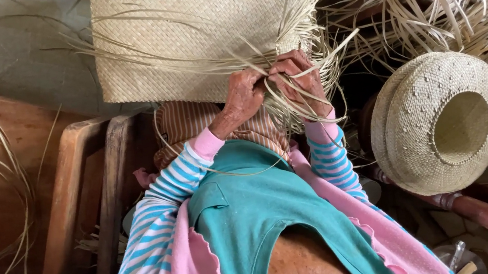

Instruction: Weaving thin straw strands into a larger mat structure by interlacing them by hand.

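Straw-coloured woven mat (pixel 195 32) lies across the person's lap, its lower right edge ending in loose palm strips (pixel 307 96). Both hands meet there, close together: the left hand (pixel 245 94) pinches strips at the mat's edge, and the right hand (pixel 299 82) grips strips just beside it. A finished woven hat (pixel 435 124) rests to the right, well apart.

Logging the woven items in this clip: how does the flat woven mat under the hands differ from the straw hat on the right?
The woven mat is a flat sheet; the straw hat is domed with a brim and lies crown down, its hollow showing. The mat's near edge ends in loose strands, gripped by the left hand and right hand; the hat's rim is closed and nobody touches it. Both are pale plaited straw.
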